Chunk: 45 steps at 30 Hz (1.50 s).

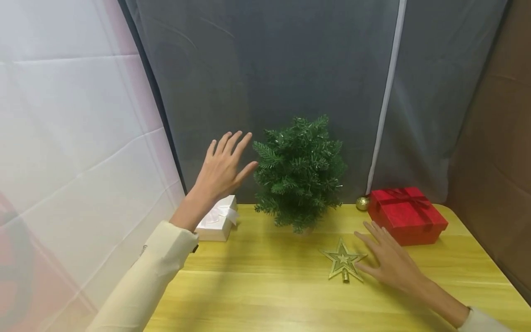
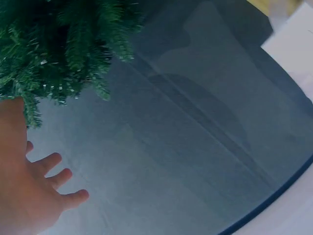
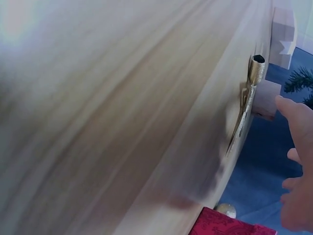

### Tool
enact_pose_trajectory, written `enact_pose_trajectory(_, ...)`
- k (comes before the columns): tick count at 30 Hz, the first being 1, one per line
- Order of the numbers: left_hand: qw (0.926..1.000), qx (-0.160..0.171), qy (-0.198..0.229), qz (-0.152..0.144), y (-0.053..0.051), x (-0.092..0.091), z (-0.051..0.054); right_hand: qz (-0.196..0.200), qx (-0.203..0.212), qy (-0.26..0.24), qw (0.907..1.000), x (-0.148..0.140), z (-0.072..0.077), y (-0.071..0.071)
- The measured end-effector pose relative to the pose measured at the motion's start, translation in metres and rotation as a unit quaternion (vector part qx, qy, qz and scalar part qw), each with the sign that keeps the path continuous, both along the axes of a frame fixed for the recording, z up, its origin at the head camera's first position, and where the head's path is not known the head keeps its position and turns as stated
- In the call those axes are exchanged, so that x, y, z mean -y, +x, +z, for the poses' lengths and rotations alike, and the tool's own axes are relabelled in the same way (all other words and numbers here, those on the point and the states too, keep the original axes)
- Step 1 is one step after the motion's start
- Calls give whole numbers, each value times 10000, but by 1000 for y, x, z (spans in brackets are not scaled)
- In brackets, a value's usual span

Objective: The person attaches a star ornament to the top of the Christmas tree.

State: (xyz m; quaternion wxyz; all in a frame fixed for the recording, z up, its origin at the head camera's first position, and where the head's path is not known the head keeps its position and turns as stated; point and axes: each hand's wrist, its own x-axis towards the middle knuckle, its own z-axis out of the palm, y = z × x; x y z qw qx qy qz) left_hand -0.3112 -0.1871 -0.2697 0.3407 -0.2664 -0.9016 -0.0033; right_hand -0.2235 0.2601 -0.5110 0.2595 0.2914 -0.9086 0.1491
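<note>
A small green artificial Christmas tree (image 1: 299, 173) stands upright at the back of the table. My left hand (image 1: 221, 168) is raised just left of it, fingers spread and holding nothing; in the left wrist view the thumb is close to the branches, and I cannot tell whether they touch. A gold star tree topper (image 1: 343, 259) lies flat in front of the tree, its socket toward me. Over the table right beside the star hovers my right hand (image 1: 390, 258), fingers extended, nothing in its grasp. The right wrist view shows the star's socket (image 3: 257, 69) edge-on.
A white gift box (image 1: 215, 228) with a ribbon sits at the left, partly behind my left forearm. To the right are a red gift box (image 1: 404, 214) with a bow and a gold ball ornament (image 1: 362, 203). Grey cloth (image 1: 290, 60) hangs behind the wooden table (image 1: 249, 295).
</note>
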Motion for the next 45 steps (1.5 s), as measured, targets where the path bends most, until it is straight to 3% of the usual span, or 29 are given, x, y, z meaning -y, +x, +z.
enact_pose_trajectory(8, 9997, 144, 115, -188, -5, -18, 13, 27, 292, -69, 9995, 2, -6, 2)
enact_pose_trajectory(19, 9937, 785, 419, -685, -12, -38, 18, -12, 937, -371, 9949, -2, -12, 5)
enact_pose_trajectory(24, 9855, 1213, 782, -892, -16, -44, 19, 50, 1238, -506, 9910, -1, -11, 4)
enact_pose_trajectory(28, 9712, 1689, 1256, -1118, -18, -47, 18, 80, 1523, -485, 9871, 0, -11, 2)
enact_pose_trajectory(31, 9603, 1871, 1613, -1295, -20, -48, 16, 92, 1636, -413, 9856, 1, -12, 0)
enact_pose_trajectory(34, 9542, 1879, 1847, -1418, -22, -49, 15, 119, 1682, -307, 9852, 0, -13, -3)
enact_pose_trajectory(39, 9505, 1779, 2017, -1554, -24, -49, 13, 402, 1725, -139, 9841, -1, -13, -9)
enact_pose_trajectory(45, 9492, 1755, 2105, -1548, -22, -50, 12, 685, 2225, -403, 9717, -2, -11, -15)
